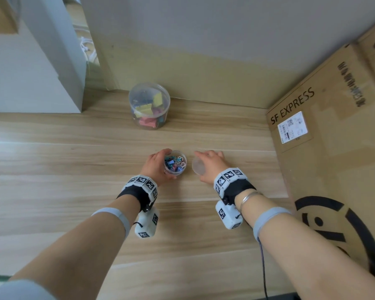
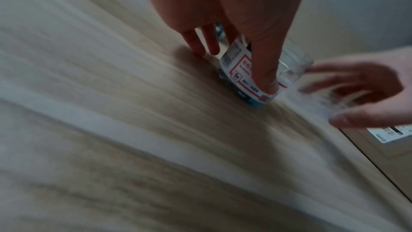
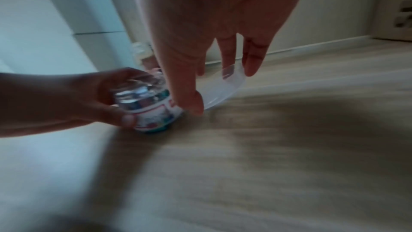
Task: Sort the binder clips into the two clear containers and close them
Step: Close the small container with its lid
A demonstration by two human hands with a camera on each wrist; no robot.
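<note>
L hand (image 1: 158, 167) wraps small container (image 1: 175, 163) of clips on surface (image 1: 74, 180), steadying it for capping. R hand (image 1: 210, 166) pinches its clear lid (image 1: 198, 166) alongside. Big container (image 1: 149, 105) behind, lidded.

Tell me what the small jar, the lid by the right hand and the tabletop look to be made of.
Small jar: clear, glossy plastic by the look; the clips show through the wall, which carries a printed paper label. Glass cannot be ruled out.
Lid: thin, milky translucent plastic, likely flexible; the wood grain shows faintly through it.
Tabletop: pale wood grain with a smooth matt sheen, wood or laminate, cannot tell which.
</note>
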